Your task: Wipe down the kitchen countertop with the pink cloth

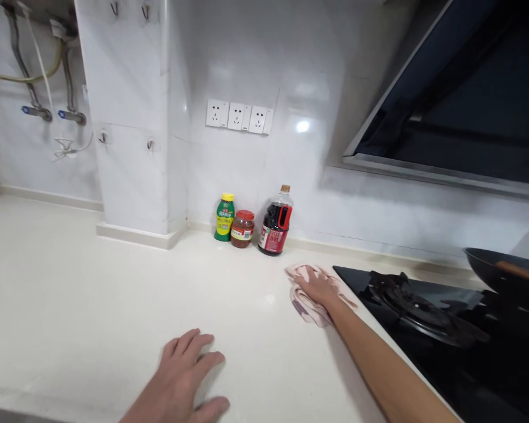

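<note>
My right hand [318, 288] presses down on a crumpled pale pink cloth [306, 306], which lies on the white countertop [114, 305] beside the stove's left edge. Some of its fingers are hidden in the folds. Close to the counter's front, my left hand [186, 370] is open with fingers spread and holds nothing. Beyond the cloth, against the wall, stand a dark sauce bottle [274, 226] with a red handle, a red-lidded jar [243, 229] and a green squeeze bottle [224, 218] with a yellow cap.
A black gas stove [423, 320] is on the right, with a wok [485, 267] at its back. Overhead slopes a dark range hood [462, 106]. A tiled pillar [127, 117] juts out at the left, with pipes [20, 53] beyond it. Wall sockets [237, 116] sit above the bottles.
</note>
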`<state>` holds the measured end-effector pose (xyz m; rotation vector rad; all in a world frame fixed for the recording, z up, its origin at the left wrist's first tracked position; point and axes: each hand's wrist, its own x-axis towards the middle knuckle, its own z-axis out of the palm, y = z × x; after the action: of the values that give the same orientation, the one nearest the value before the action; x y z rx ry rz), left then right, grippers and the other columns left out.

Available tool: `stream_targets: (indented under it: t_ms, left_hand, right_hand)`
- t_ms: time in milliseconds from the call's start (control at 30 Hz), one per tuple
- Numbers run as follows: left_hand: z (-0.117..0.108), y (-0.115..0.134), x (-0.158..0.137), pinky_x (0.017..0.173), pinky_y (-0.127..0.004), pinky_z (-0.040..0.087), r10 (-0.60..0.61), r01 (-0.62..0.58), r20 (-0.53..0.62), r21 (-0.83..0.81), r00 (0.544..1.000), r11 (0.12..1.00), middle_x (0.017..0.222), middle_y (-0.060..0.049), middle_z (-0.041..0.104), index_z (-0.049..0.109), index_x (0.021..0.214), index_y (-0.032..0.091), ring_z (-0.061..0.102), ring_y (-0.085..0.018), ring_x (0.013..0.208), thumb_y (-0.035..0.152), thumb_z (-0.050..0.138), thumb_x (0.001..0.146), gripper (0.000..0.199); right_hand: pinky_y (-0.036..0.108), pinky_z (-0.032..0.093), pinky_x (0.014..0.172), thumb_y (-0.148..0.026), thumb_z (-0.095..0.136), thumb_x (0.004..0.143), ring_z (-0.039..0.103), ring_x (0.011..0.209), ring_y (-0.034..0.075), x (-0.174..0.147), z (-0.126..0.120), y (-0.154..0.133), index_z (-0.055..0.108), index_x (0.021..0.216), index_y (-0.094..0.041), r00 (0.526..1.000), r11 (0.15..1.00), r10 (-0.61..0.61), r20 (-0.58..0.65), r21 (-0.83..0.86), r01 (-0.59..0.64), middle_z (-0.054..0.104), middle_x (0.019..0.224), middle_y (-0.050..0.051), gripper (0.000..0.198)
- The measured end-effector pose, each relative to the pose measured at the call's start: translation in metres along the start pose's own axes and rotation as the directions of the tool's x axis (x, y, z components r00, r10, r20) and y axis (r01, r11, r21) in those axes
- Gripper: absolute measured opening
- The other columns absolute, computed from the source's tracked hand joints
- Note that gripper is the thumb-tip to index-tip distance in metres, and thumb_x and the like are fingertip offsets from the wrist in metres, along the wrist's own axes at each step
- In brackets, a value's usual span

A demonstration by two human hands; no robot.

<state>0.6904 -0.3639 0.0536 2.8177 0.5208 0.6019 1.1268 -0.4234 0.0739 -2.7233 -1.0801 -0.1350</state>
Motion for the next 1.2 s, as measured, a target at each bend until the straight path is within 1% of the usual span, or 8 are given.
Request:
stream_targets:
  t_ms: [200, 333, 433, 533, 800, 967, 1067, 1200]
  left_hand:
    - [-0.002, -0.001, -0.002, 0.106, -0.056, 0.043, -0.011, 0.011, 0.005, -0.035, 1.0, 0.999, 0.14, -0.006, 0.057, 0.064, 0.124, 0.034, 0.045, -0.035, 0.135, 0.044, 0.071, 0.082, 0.043]
    - [0.0, -0.002, -0.004, 0.107, -0.052, 0.043, -0.01, 0.008, -0.048, -0.049, 0.999, 0.999, 0.139, -0.004, 0.059, 0.064, 0.123, 0.035, 0.046, -0.032, 0.134, 0.039, 0.073, 0.082, 0.043]
    - [-0.003, -0.001, -0.004, 0.106, -0.047, 0.045, 0.006, -0.01, -0.082, -0.047, 0.997, 0.999, 0.137, -0.003, 0.06, 0.064, 0.124, 0.034, 0.048, -0.029, 0.132, 0.035, 0.073, 0.082, 0.043]
    - [-0.007, 0.001, -0.005, 0.106, -0.046, 0.046, 0.003, -0.006, -0.074, -0.047, 0.997, 0.999, 0.136, -0.004, 0.061, 0.064, 0.125, 0.032, 0.049, -0.028, 0.131, 0.036, 0.07, 0.084, 0.041]
    - [-0.011, 0.004, -0.005, 0.108, -0.047, 0.045, -0.04, 0.035, -0.067, -0.071, 0.997, 0.997, 0.135, -0.005, 0.062, 0.065, 0.122, 0.03, 0.05, -0.027, 0.131, 0.037, 0.066, 0.087, 0.036]
    - [-0.008, 0.001, -0.005, 0.109, -0.048, 0.042, -0.052, 0.045, -0.073, -0.102, 0.996, 0.994, 0.134, -0.006, 0.062, 0.063, 0.123, 0.029, 0.05, -0.027, 0.131, 0.038, 0.064, 0.089, 0.036]
    - [-0.011, 0.003, -0.003, 0.108, -0.048, 0.041, -0.047, 0.041, -0.054, -0.1, 0.997, 0.994, 0.134, -0.006, 0.062, 0.063, 0.122, 0.028, 0.05, -0.026, 0.13, 0.041, 0.063, 0.089, 0.035]
    - [-0.016, 0.009, -0.003, 0.108, -0.049, 0.039, -0.063, 0.06, -0.025, -0.091, 0.998, 0.994, 0.135, -0.008, 0.061, 0.063, 0.122, 0.027, 0.048, -0.027, 0.132, 0.047, 0.057, 0.092, 0.037]
  right_hand:
    - [0.059, 0.02, 0.113, -0.072, 0.032, 0.096, 0.023, 0.146, 0.037, 0.009, 0.009, -0.117, 0.03, 0.155, -0.028, 0.955, 0.963, -0.262, 0.139, 0.106, 0.249, 0.027, 0.159, 0.016, 0.074]
    - [0.051, 0.012, 0.118, -0.074, 0.036, 0.095, 0.012, 0.15, 0.028, -0.036, 0.014, -0.178, 0.028, 0.156, -0.034, 0.831, 0.85, -0.523, 0.188, 0.188, 0.492, 0.019, 0.163, 0.008, 0.073]
    - [0.049, 0.011, 0.119, -0.071, 0.044, 0.095, 0.011, 0.15, 0.028, -0.075, 0.015, -0.192, 0.028, 0.156, -0.033, 0.705, 0.723, -0.686, 0.181, 0.273, 0.634, 0.018, 0.164, 0.008, 0.073]
    - [0.047, 0.014, 0.119, -0.06, 0.044, 0.097, 0.015, 0.15, 0.026, -0.09, 0.015, -0.175, 0.032, 0.155, -0.031, 0.679, 0.681, -0.723, 0.128, 0.293, 0.671, 0.025, 0.162, 0.006, 0.065]
    - [0.059, 0.02, 0.114, -0.043, 0.029, 0.101, 0.03, 0.142, 0.03, -0.061, -0.015, -0.018, 0.045, 0.146, -0.028, 0.948, 0.947, -0.315, 0.039, 0.084, 0.311, 0.038, 0.156, 0.006, 0.05]
    - [0.055, 0.018, 0.116, -0.038, 0.033, 0.099, 0.027, 0.144, 0.03, -0.09, -0.028, 0.068, 0.048, 0.145, -0.025, 0.983, 0.983, -0.176, 0.043, -0.054, 0.178, 0.036, 0.156, 0.008, 0.05]
    - [0.057, 0.018, 0.117, -0.046, 0.034, 0.099, 0.025, 0.146, 0.031, -0.115, -0.023, 0.076, 0.043, 0.148, -0.027, 0.991, 0.988, -0.12, 0.052, -0.092, 0.124, 0.036, 0.156, 0.007, 0.054]
    - [0.062, 0.017, 0.116, -0.061, 0.028, 0.099, 0.02, 0.148, 0.035, -0.154, -0.015, 0.042, 0.031, 0.155, -0.024, 0.995, 0.997, -0.05, 0.082, -0.057, 0.054, 0.026, 0.16, 0.011, 0.068]
